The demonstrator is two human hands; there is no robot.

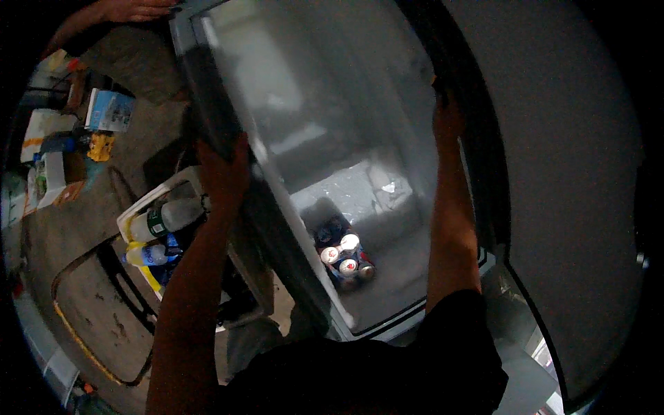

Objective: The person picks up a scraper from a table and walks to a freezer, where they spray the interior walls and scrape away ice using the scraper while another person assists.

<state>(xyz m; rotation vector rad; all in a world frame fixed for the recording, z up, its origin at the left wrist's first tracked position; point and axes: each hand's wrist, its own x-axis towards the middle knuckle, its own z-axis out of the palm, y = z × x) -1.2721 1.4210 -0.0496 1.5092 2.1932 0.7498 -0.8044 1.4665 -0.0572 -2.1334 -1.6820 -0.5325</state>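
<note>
A chest freezer [277,200] stands open before me, its pale inner walls lit. My left hand [225,169] grips the dark left rim, thumb and fingers astride it. At the far right inner edge is my right hand [448,119], in shadow; its fingers are too dark to make out. A small pack of cans [346,257] with pale round tops lies low inside, toward the near left. Beyond the cans, crumpled clear plastic [387,183] covers part of the bottom. The dark raised lid [560,173] fills the right side.
Left of the freezer, a pale crate [131,216] holds a large clear bottle [166,218] and a yellow-and-blue bottle [146,254]. Farther left are a blue-and-white box [111,111] and an open carton [55,178]. Another person's hand [138,10] shows at the freezer's far left corner.
</note>
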